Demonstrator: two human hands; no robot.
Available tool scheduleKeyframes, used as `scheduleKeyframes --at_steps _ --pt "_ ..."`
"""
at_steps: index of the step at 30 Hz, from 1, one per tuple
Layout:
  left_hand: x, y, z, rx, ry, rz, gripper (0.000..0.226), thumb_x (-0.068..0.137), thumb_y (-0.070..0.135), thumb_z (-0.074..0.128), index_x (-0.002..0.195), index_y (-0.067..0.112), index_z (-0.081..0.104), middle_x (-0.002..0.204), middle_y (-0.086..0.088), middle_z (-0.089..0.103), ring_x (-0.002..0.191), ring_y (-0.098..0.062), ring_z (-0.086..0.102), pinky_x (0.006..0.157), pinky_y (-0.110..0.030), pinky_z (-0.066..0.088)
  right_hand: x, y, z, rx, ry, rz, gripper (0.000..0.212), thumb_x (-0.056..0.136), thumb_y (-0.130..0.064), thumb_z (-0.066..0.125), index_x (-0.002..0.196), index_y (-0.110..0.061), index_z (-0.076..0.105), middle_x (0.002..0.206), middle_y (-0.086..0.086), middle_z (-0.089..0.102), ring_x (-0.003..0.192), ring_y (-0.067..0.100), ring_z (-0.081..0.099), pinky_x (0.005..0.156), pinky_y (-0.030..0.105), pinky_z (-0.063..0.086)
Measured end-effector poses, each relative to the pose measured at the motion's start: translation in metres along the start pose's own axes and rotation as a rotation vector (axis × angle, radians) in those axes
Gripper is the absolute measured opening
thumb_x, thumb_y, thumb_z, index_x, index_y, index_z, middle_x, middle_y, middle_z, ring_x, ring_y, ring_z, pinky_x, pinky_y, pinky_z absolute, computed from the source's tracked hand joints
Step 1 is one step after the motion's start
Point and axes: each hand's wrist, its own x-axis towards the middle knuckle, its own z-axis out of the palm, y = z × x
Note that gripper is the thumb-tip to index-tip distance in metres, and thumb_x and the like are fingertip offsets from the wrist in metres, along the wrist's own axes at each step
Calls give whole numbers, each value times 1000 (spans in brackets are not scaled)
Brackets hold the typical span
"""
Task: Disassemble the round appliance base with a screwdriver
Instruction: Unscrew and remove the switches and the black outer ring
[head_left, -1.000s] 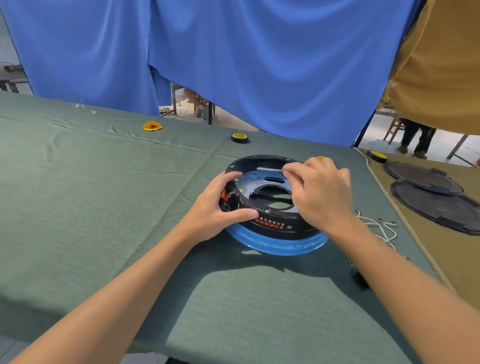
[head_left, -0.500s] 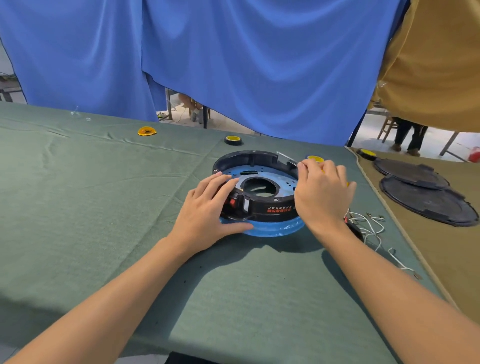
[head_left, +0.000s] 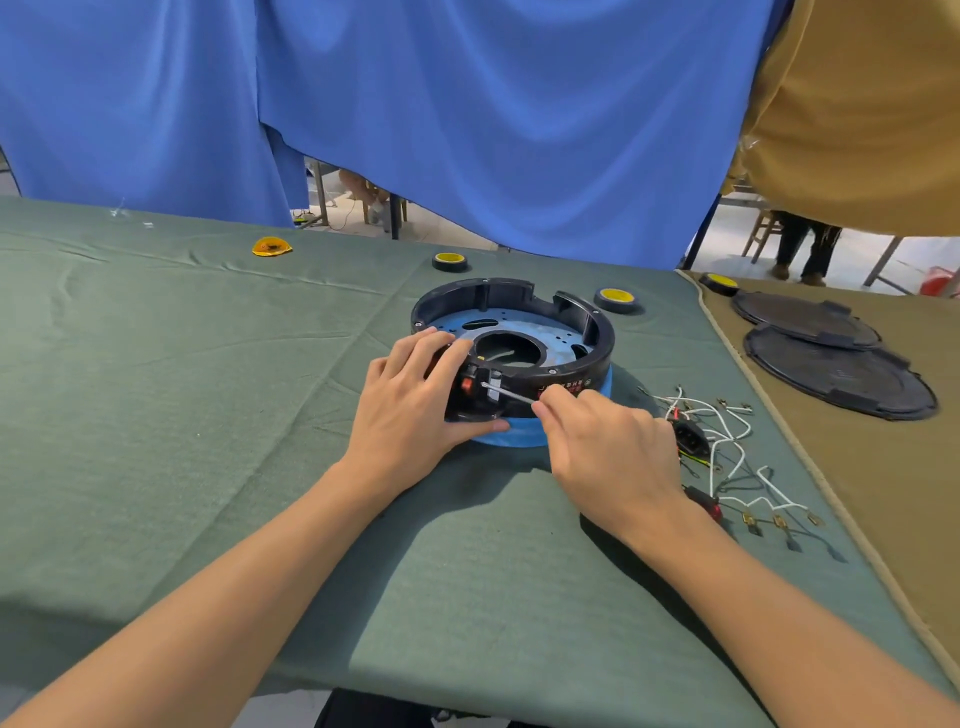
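Up close from the head view, the round base (head_left: 597, 332) sits on the green table (head_left: 208, 415), just ahead of both hands. The left hand (head_left: 410, 410) lies over its near-left rim, fingers almost straight, thumb pressed to the lower edge. The right hand (head_left: 608, 447) has its fingers curled, pinching the screwdriver (head_left: 509, 393). The shaft runs leftward and slightly away from those fingertips, nearly level. Its tip meets the black block beside the left fingers, so the turning likely falls to the right hand
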Motion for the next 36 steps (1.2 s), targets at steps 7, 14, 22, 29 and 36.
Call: scheduleKeyframes --at_steps 7,14,22,29,36 --pt "0 1 -2 -63 -30 -26 83 68 68 65 127 10 59 127 -7 58 126 -27 46 94 -44 46 1 -7 -2 -72 -15 -18 19 92 -29 58 77 -18 56 56 2 51 43 34 52 44 27 29" --pt "0 1 -2 -145 -36 -35 83 64 59 77 123 2 61 126 -13 58 125 -32 46 108 -35 36 8 2 2 -20 -93 -42 26 98 -41 38 88 -25 56 71 -3 61 64 32 60 52 29 36" --pt "0 1 -4 -140 -28 -49 79 65 60 75 119 4 62 123 -11 59 122 -32 46 104 -32 36 25 8 2 115 -249 23 29 96 -45 37 98 -31 62 92 -2 68 89 31 60 62 34 32" --pt "-1 3 -5 -141 -26 -62 81 67 63 70 122 4 61 124 -10 58 124 -30 45 102 -36 41 10 -15 -3 64 -202 92 26 97 -40 34 80 -26 46 87 9 64 79 38 61 59 35 28" --pt "0 3 -6 -143 -39 -57 80 67 61 73 122 5 61 123 -11 59 123 -31 45 106 -32 35 27 3 -2 99 -298 59 27 95 -46 36 89 -33 58 89 2 65 88 33 59 63 35 32"
